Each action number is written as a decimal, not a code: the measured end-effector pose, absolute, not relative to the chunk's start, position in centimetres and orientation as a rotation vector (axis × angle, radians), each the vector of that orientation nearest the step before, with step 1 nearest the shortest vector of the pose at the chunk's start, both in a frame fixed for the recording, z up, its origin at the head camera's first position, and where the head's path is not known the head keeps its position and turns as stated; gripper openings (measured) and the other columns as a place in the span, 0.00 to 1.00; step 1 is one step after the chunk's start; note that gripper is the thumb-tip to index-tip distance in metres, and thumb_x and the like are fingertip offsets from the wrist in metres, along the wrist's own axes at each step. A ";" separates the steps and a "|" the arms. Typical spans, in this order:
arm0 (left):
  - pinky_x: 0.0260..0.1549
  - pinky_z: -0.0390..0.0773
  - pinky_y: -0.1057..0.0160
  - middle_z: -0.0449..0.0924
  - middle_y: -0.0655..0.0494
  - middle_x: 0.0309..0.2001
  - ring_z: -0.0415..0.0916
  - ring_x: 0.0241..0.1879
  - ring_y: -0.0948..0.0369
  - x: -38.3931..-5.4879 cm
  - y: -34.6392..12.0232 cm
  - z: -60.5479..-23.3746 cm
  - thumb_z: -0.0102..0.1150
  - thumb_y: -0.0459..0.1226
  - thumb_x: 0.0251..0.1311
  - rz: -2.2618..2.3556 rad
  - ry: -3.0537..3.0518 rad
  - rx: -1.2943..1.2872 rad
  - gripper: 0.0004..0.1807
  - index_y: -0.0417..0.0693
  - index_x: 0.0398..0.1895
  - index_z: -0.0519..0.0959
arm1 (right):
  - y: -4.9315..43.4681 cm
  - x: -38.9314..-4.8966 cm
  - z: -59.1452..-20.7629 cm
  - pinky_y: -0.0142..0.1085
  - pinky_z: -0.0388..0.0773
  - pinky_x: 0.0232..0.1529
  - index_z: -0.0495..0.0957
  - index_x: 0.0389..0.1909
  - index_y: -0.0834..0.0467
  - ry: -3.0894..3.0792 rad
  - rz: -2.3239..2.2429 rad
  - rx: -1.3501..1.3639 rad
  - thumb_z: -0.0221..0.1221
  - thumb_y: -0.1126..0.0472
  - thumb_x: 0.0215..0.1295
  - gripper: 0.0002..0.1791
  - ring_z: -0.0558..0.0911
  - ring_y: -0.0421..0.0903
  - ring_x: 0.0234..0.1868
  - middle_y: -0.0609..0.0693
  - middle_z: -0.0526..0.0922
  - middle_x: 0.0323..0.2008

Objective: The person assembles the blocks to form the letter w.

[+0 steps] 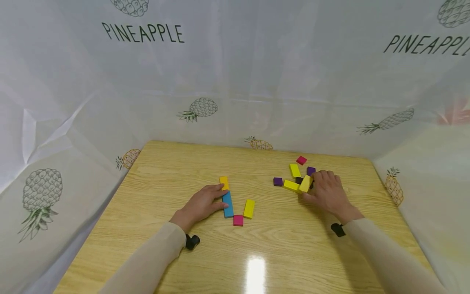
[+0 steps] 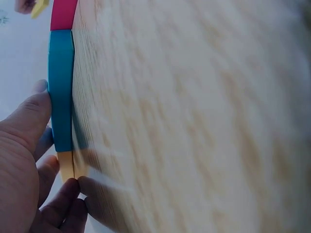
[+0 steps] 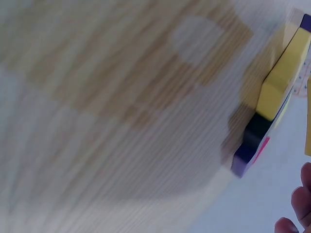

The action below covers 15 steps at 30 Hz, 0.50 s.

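Note:
On the wooden table, my left hand point(image 1: 203, 203) rests against a blue block point(image 1: 228, 204) and a small orange block point(image 1: 224, 182) that meet end to end. In the left wrist view the thumb lies along the side of the blue block point(image 2: 61, 92), with other fingertips beside the orange block point(image 2: 65, 165). My right hand point(image 1: 328, 192) holds a yellow block point(image 1: 305, 184), tilted above several loose blocks, between thumb and fingers. A sliver of this yellow block point(image 3: 308, 119) shows at the right wrist view's edge. A pink block point(image 1: 238, 220) touches the blue block's near end.
Another yellow block point(image 1: 249, 209) stands beside the pink one. Around the right hand lie a yellow block point(image 1: 291, 185), a further yellow block point(image 1: 295, 170), purple blocks point(image 1: 278, 181), a black block point(image 1: 299, 179) and a red block point(image 1: 302, 160). A pineapple-print sheet point(image 1: 235, 118) surrounds the table.

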<state>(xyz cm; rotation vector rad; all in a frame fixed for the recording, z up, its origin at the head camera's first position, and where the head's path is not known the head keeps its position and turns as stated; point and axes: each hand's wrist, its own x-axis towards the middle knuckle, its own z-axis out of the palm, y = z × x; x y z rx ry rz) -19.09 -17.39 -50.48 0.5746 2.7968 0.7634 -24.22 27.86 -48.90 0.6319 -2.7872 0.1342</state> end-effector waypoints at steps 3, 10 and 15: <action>0.77 0.64 0.44 0.63 0.53 0.81 0.60 0.80 0.48 -19.1 -17.3 -50.5 0.61 0.57 0.74 0.762 2.800 0.584 0.33 0.56 0.77 0.73 | 27.0 -24.5 -48.9 0.53 0.69 0.41 0.70 0.47 0.67 -2.761 0.125 0.660 0.74 0.41 0.57 0.37 0.71 0.62 0.42 0.63 0.73 0.41; 0.78 0.64 0.44 0.62 0.54 0.82 0.60 0.80 0.48 -19.2 -17.4 -50.7 0.60 0.57 0.73 0.749 2.808 0.586 0.34 0.57 0.77 0.73 | 24.6 -25.1 -48.9 0.53 0.71 0.41 0.71 0.46 0.68 -2.658 0.126 0.760 0.74 0.40 0.55 0.38 0.74 0.65 0.45 0.64 0.75 0.41; 0.77 0.64 0.44 0.63 0.54 0.81 0.60 0.80 0.48 -19.2 -17.4 -50.7 0.60 0.57 0.73 0.748 2.807 0.582 0.34 0.56 0.77 0.73 | 22.6 -25.5 -48.7 0.52 0.69 0.41 0.72 0.46 0.68 -2.665 0.138 0.790 0.74 0.41 0.56 0.37 0.74 0.63 0.45 0.64 0.75 0.43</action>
